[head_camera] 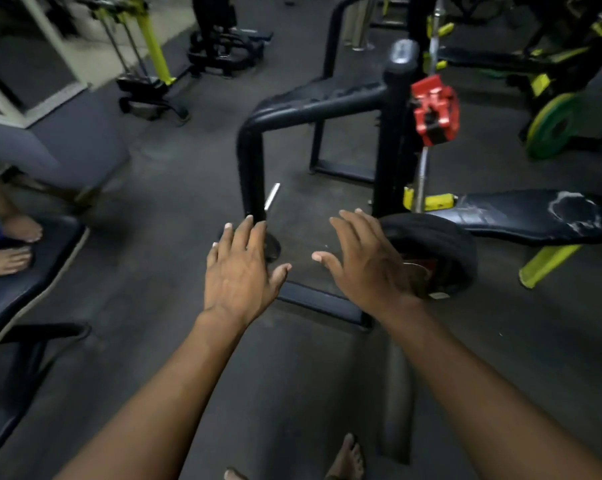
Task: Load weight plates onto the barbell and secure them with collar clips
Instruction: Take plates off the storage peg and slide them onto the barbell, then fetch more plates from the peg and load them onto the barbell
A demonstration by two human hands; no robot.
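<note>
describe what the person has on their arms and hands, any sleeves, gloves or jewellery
Nothing is worn. The left hand and right hand are bare, with no gloves, rings, watch or bands showing. Both forearms are uncovered down to the frame edge, so no sleeve is visible.

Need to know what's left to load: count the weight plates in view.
2. A black plate sits low by the bench rack, behind the right hand; a green plate stands at far right. Others may be hidden.

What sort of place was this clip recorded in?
Most likely a gym. A black round weight plate sits on a barbell, a red plastic collar clip hangs by the black steel rack, and a worn black padded bench lies beyond. Both hands, left and right, are open and empty.
</note>
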